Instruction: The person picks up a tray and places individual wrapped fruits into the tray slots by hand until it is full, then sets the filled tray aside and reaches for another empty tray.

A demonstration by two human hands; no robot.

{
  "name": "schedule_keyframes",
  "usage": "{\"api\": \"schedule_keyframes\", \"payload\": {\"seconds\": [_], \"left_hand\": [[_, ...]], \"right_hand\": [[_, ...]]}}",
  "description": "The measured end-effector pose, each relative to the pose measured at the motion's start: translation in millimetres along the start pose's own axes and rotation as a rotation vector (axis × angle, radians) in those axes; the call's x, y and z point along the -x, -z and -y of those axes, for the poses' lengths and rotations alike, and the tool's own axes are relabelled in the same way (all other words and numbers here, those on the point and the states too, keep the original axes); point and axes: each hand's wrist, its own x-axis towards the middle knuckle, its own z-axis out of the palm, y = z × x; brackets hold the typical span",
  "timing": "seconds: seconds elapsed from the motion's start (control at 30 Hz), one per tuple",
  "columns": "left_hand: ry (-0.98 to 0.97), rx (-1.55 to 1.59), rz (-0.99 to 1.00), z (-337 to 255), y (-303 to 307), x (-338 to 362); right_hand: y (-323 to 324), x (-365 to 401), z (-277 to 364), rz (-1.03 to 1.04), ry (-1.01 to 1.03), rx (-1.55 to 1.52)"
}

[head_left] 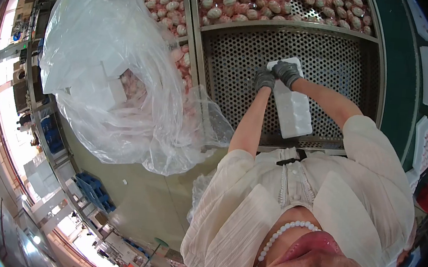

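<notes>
A long white foam tray (pixel 295 113) lies aslant over the perforated metal bin (pixel 232 57), and its near end reaches toward the bin's front edge. Both hands wear grey gloves. My left hand (pixel 265 79) is closed at the tray's left edge, near its far end. Beside it, my right hand (pixel 286 73) lies across the far part of the tray with its fingers curled over it. The gloves hide part of the tray, so I cannot tell whether it is one piece or two.
Red and white wrapped round items (pixel 259 2) fill the bin behind. At the left, a large clear plastic bag (pixel 111 70) holds white trays. Filled white trays (pixel 423 145) stand on a green belt (pixel 405 75) at the right. A blue pallet (pixel 94 191) is on the floor.
</notes>
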Motion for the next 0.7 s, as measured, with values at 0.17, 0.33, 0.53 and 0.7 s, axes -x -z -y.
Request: {"api": "schedule_keyframes", "payload": {"seconds": [0.17,0.33,0.53,0.7], "left_hand": [[-0.052,0.280,-0.147,0,3,32],[-0.086,1.180,0.163,39,-22,16],[-0.314,0.680,-0.122,52,-17,21],[-0.206,0.884,-0.037,53,15,29]], "right_hand": [[32,-1,-5,0.184,0.140,0.246],[76,-46,-35,-0.610,0.236,-0.320],[113,-164,-43,-0.585,0.085,0.170],[131,-202,-32,-0.335,-0.078,0.104]]}}
